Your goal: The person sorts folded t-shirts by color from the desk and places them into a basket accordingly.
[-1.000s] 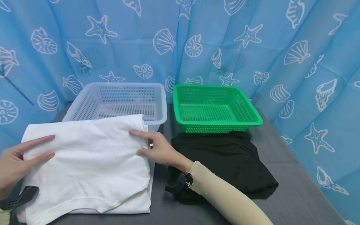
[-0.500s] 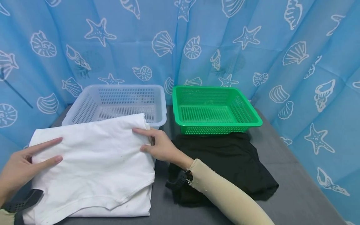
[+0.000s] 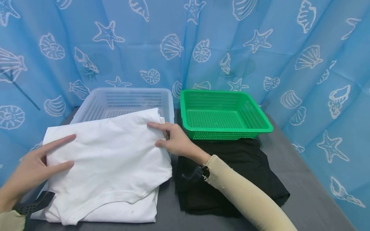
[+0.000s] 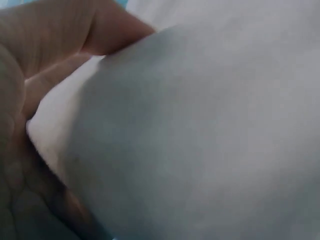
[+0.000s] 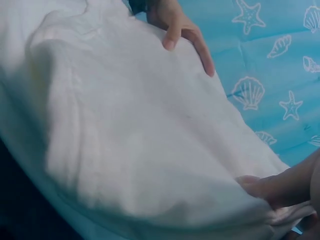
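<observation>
A folded white T-shirt [image 3: 110, 157], its curved neckline toward me, is held at both sides in the head view. My left hand [image 3: 34, 166] grips its left edge, thumb and index finger on top and the other fingers beneath. At the right edge my right hand [image 3: 180, 141] pinches the folded layers, as the right wrist view also shows. Under the shirt lies more folded white cloth [image 3: 130, 213] on the grey table, mostly covered. The left wrist view shows white fabric [image 4: 200, 125] close up and blurred.
A pale blue basket [image 3: 170, 106] stands behind the shirt, partly hidden by it. To its right is a green basket [image 3: 225, 131]. A folded black garment [image 3: 211, 199] lies in front of the green one, under my right forearm. A blue shell-patterned curtain [image 3: 214, 29] hangs behind.
Both hands have carried the white T-shirt to the right and slightly away from me. More of the white cloth beneath shows at the lower left. The baskets and black garment stay in place.
</observation>
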The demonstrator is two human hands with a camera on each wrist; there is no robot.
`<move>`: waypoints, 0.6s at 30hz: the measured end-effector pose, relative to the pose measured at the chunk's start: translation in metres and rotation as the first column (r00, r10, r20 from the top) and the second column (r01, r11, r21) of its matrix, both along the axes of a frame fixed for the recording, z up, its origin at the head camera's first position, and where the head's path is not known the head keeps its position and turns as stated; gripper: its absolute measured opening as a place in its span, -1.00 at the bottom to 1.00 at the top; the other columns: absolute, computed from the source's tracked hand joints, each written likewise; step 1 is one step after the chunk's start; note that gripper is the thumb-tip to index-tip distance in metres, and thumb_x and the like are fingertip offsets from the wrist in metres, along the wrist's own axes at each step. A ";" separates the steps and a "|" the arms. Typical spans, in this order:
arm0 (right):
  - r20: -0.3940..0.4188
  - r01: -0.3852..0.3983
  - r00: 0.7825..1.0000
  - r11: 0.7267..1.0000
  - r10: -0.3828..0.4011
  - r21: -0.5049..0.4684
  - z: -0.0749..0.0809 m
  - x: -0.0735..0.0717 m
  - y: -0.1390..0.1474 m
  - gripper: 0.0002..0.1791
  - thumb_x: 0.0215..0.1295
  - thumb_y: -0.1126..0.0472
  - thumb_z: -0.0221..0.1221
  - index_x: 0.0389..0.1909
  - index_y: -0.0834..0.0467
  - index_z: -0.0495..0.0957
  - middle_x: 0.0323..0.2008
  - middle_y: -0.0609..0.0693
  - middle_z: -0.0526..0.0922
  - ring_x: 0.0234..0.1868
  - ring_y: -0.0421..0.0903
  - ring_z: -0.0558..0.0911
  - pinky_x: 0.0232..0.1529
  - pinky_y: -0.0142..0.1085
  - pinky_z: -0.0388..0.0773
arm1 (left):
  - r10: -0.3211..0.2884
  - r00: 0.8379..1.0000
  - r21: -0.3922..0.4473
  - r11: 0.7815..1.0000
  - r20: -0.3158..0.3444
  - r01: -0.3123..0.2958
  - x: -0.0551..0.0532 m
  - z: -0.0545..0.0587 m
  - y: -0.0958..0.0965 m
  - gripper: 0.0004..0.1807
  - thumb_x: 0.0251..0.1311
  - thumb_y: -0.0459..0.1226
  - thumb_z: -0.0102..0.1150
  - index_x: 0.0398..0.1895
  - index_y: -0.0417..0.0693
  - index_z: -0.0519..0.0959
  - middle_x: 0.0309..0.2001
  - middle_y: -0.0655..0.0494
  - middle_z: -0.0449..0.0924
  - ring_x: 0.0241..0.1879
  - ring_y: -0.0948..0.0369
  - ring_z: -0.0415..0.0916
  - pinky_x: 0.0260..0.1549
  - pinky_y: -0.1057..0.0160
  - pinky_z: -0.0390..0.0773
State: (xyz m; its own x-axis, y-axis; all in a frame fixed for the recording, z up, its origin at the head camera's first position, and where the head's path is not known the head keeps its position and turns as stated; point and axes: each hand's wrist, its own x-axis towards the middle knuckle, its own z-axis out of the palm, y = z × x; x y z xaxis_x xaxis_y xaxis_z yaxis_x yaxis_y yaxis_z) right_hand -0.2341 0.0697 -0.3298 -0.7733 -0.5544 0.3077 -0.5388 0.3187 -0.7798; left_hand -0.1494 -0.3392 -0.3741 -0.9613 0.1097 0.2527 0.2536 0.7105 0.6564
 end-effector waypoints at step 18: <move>0.031 -0.029 0.999 0.990 0.025 0.135 0.085 -0.052 0.027 -0.33 0.08 0.35 0.45 0.25 -0.06 0.55 -0.63 0.20 0.36 -0.63 -0.09 0.15 -0.61 -0.29 0.22 | -0.001 1.000 0.013 1.000 -0.022 0.001 -0.037 0.070 0.023 -0.14 0.15 -0.18 0.43 0.49 0.39 0.23 0.28 -0.11 0.30 -0.38 0.18 0.39 -0.53 0.35 0.38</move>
State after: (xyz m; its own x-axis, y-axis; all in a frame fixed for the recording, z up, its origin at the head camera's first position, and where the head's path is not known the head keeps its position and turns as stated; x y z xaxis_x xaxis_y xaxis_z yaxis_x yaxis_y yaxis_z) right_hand -0.2861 0.0966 -0.2445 -0.7648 -0.6103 0.2062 -0.5266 0.4079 -0.7458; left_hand -0.1865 -0.3163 -0.3041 -0.9554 0.1076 0.2750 0.2689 0.7019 0.6596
